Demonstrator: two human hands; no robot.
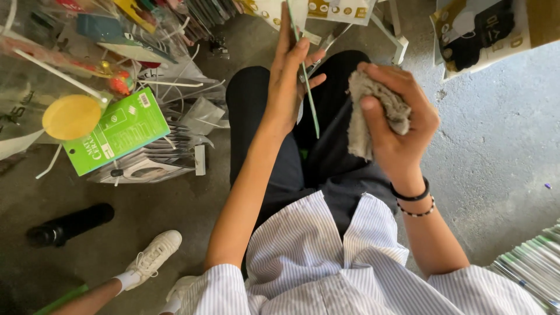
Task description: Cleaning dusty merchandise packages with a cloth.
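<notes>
Left hand [287,81]: raised over the lap, fingers closed round a thin flat packet [307,87] seen edge-on, its green edge running from the top of the view down past the palm, thumb pressed along the near face. Right hand [396,125]: just beside it, clamped on a bunched grey cloth [373,111], the wad held near the packet's edge; whether cloth and packet touch, impossible to tell. On the right wrist, a black band [412,195] and a beaded bracelet [417,211].

Below both hands, black trousers [262,116] across bent knees, then a white shirt with fine blue stripes [326,256] at the bottom of the view.

Further out, on the grey concrete floor [496,151]: to the left, a stack of flat retail packets topped by a green box [119,131], with a yellow disc [71,116] overlapping its upper corner and white plastic strips scattered around. Lower left, a black cylindrical bottle [70,224] lying on its side, and near it a white sneaker [153,255] on a foot with a white sock. Along the top, more hanging card packets [338,9]; upper right, a white packet with a dark picture [484,32]. Bottom right corner, a row of thin packets stacked on edge [534,262].
</notes>
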